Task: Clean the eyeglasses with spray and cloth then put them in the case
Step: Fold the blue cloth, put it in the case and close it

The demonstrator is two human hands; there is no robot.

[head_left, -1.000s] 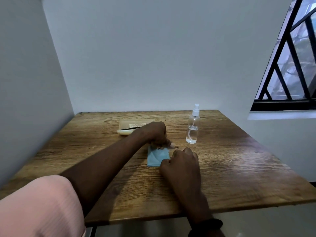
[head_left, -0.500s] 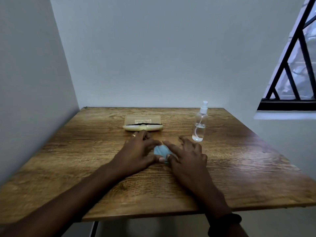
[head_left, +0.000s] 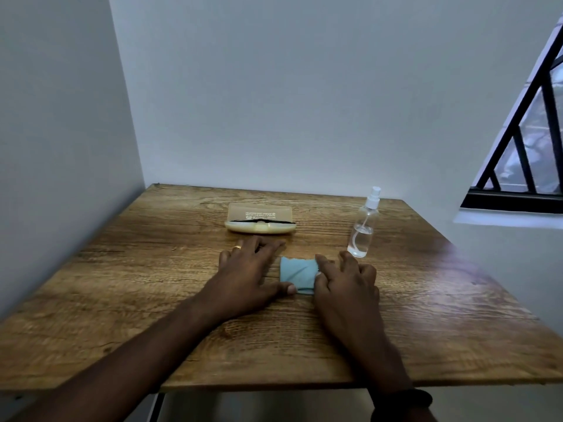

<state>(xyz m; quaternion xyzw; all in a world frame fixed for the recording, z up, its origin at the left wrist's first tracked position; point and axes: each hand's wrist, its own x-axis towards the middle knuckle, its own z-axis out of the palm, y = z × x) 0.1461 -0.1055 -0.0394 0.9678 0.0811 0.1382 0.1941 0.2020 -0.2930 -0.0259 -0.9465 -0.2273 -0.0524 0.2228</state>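
Two hands (head_left: 249, 271) (head_left: 347, 283) wider apart; one cloth (head_left: 297, 274)

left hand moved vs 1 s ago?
Yes. The left hand drew back from the case toward the near edge of the table, now flat left of the cloth.

1. A wooden table (head_left: 426, 315) stands in a corner between pale walls, and a window with black bars (head_left: 511, 204) shows at the right.
2. A folded light-blue cloth (head_left: 297, 272) lies flat on the table between the two hands.
3. The left hand (head_left: 248, 269) rests flat with straight fingers. Its thumb touches the cloth's near left corner, and one finger bears a ring (head_left: 237, 247).
4. The right hand (head_left: 345, 281) rests with fingers spread, thumb and forefinger on the cloth's right edge. A black wristband (head_left: 402, 399) circles its wrist.
5. Behind the left hand, a cream eyeglass case (head_left: 260, 228) lies open with black eyeglasses (head_left: 262, 221) in it.
6. A clear spray bottle (head_left: 362, 233) stands upright just beyond the right hand.
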